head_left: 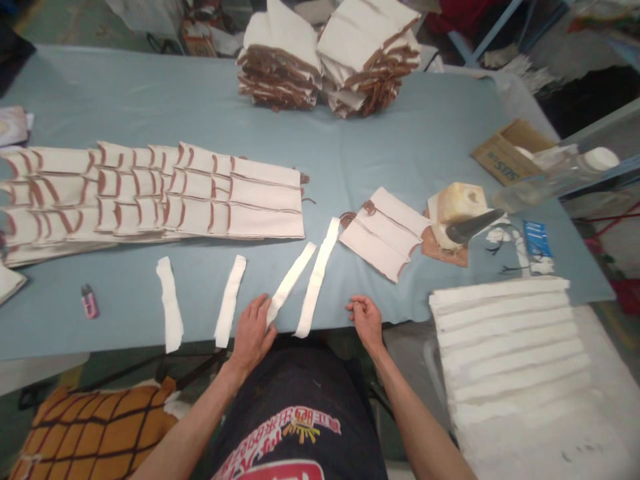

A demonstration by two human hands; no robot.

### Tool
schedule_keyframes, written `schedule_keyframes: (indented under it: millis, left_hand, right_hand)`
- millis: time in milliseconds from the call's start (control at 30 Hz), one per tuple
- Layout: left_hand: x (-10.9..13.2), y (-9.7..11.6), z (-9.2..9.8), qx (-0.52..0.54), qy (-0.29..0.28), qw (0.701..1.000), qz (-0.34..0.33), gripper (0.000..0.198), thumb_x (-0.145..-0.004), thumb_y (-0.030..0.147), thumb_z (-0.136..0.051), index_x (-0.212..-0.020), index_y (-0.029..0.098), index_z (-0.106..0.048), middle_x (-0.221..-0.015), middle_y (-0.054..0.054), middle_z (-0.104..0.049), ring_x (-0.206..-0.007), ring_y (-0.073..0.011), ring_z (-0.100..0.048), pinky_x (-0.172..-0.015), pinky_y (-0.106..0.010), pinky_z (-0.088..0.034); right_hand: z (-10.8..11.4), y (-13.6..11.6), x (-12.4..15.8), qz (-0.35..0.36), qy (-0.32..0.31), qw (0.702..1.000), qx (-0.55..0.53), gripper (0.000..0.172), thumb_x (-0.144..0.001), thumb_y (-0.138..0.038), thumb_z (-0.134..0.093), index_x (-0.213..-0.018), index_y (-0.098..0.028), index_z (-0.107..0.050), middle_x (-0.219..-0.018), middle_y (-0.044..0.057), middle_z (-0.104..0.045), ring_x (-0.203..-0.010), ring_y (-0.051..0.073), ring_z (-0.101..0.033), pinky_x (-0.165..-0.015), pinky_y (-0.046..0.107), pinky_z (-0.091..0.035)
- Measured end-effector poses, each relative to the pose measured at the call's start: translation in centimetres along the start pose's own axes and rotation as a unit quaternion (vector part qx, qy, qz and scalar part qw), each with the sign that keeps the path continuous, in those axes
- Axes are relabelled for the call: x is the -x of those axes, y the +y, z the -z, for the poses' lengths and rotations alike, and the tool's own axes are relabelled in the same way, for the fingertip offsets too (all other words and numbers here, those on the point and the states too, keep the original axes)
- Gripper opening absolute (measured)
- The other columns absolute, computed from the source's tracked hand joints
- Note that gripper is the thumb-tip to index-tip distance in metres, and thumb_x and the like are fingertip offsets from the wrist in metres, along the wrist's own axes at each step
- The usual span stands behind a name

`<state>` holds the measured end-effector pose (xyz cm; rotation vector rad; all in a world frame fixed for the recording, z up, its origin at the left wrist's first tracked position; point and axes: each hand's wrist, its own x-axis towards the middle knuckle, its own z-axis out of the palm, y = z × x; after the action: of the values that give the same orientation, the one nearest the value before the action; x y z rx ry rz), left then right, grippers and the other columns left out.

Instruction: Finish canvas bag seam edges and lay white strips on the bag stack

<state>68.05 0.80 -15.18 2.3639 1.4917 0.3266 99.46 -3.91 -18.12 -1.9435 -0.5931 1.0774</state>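
Observation:
Four pale strips lie along the near edge of the table: a far-left strip point(171, 307), a second strip point(231, 300), a third strip point(295, 277) and a longer strip point(319, 277). My left hand point(253, 333) is closed at the lower end of the third strip, thumb and fingers about it. To the right of the longer strip, my right hand point(367, 321) hovers near the table edge, fingers curled, with nothing visible in them. Beyond it lies a cream fabric piece point(383, 233) with brown edging and a brown cord.
Overlapping cream pieces point(265, 200) cover the left side. Two stacks point(283, 67) stand at the back. Pink thread snips point(89, 302) lie front left. At right are a yellowish block point(461, 203), a clear bottle point(560, 177), a cardboard box point(505, 157) and layered white strips point(510, 353).

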Motion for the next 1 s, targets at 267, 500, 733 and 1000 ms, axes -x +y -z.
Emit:
schedule_keyframes:
  millis: [267,500,733,1000]
  left_hand:
    - [0.3,-0.6,0.8,0.011,0.005,1.0,0.005,0.069,-0.085,0.026,-0.064,-0.148,0.011,-0.04,-0.148,-0.026,-0.052,-0.135,-0.0419,-0.052,-0.11,-0.057,-0.047]
    - [-5.2,2.2,1.8,0.0,-0.023,0.997,-0.075,0.044,-0.094,0.023,-0.059,-0.139,0.021,-0.059,-0.161,-0.019,-0.043,-0.145,-0.0412,-0.042,-0.114,-0.057,-0.041]
    - [-12.6,2.4,0.1,-0.016,-0.061,0.989,-0.137,0.036,-0.094,0.026,-0.063,-0.13,0.025,-0.068,-0.162,-0.016,-0.044,-0.141,-0.0423,-0.044,-0.109,-0.059,-0.04]
    - [-13.6,0.4,-0.3,-0.012,-0.047,0.991,-0.122,0.038,-0.1,0.035,-0.054,-0.132,0.019,-0.067,-0.158,-0.022,-0.045,-0.139,-0.0428,-0.046,-0.106,-0.061,-0.042]
  right_hand:
    - [-0.4,0.4,0.3,0.007,0.025,0.999,0.021,0.026,-0.102,-0.037,-0.065,-0.115,-0.015,-0.067,-0.104,0.005,-0.071,-0.082,0.016,-0.069,-0.073,0.033,-0.061]
    - [-1.2,0.1,0.3,0.028,0.063,0.995,0.068,0.028,-0.102,-0.037,-0.065,-0.119,-0.015,-0.066,-0.11,0.006,-0.071,-0.089,0.018,-0.071,-0.078,0.036,-0.062]
    - [-2.1,-0.3,0.6,0.037,0.119,0.983,0.135,0.028,-0.101,-0.037,-0.065,-0.119,-0.015,-0.067,-0.112,0.007,-0.071,-0.093,0.02,-0.071,-0.084,0.04,-0.061]
    - [-2.5,-0.8,0.6,0.033,0.142,0.973,0.179,0.027,-0.102,-0.037,-0.064,-0.116,-0.015,-0.067,-0.108,0.006,-0.072,-0.091,0.019,-0.071,-0.085,0.04,-0.061]
